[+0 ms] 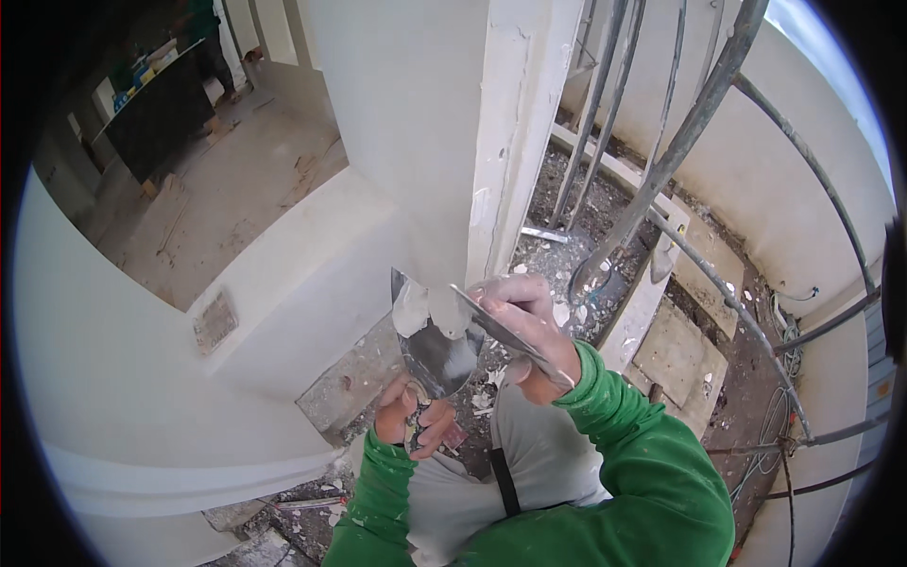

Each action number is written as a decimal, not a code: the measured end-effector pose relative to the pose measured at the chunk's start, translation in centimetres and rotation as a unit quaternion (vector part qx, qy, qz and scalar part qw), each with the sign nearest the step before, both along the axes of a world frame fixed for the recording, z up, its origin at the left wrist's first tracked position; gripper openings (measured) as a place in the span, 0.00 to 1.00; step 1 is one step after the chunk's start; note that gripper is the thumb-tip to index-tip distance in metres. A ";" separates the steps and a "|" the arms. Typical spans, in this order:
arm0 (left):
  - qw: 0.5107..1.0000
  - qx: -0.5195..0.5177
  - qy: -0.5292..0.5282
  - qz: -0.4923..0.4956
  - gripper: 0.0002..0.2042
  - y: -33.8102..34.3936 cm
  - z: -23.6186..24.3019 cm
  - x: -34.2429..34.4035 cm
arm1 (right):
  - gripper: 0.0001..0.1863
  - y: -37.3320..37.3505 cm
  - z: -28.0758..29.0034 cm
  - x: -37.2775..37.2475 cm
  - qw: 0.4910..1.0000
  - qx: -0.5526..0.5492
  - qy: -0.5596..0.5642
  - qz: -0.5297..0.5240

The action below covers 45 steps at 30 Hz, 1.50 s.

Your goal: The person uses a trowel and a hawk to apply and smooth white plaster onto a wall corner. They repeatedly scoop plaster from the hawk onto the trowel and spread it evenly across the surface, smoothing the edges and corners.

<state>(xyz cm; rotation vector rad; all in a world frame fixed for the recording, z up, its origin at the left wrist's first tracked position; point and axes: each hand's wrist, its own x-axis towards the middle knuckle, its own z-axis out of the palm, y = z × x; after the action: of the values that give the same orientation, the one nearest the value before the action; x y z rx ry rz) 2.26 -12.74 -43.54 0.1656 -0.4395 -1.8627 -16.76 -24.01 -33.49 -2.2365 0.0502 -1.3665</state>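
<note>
My left hand [412, 416] is closed round the handle of a wide putty knife [440, 361], its metal blade pointing away from me. A lump of pale filler [413, 310] lies on the far part of that blade. In my right hand [529, 317] is a flat metal scraper blade [515, 342], gripped between thumb and fingers and tilted, its far edge beside the filler. Both hands are in front of my knees, close to a white wall corner [477, 189] with a rough, patchy edge.
Metal scaffold tubes [675, 151] rise at the right. Paving slabs [682, 352] and debris-strewn ground [567, 274] lie below them. At left, a wall opening with a white sill [293, 255] shows a room with a dark panel [161, 113] and a person [203, 28]. Cables [770, 425] lie far right.
</note>
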 end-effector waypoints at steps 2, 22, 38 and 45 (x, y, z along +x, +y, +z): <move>0.998 -0.006 0.005 -0.059 0.26 0.5 -0.9 1.1 | 0.27 0.4 -0.6 -0.2 0.993 -0.039 0.100 0.042; 0.988 -0.075 -0.121 0.060 0.27 0.5 -2.4 -0.2 | 0.16 -13.8 17.2 2.1 0.759 -0.310 0.270 -0.505; 0.964 -0.097 -0.226 0.107 0.24 -1.1 0.5 0.3 | 0.14 -4.4 7.2 -4.3 0.926 -0.152 0.021 -0.344; 0.926 -0.071 -0.309 0.203 0.21 -0.8 1.8 2.1 | 0.20 -4.3 2.0 -6.0 0.869 -0.319 0.096 -0.367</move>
<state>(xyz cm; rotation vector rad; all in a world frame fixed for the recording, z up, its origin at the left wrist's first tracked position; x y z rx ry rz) 4.40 -13.56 -41.73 0.7037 -0.8968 -1.3327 -22.74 -28.30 -31.53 -3.1018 0.6748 -1.6935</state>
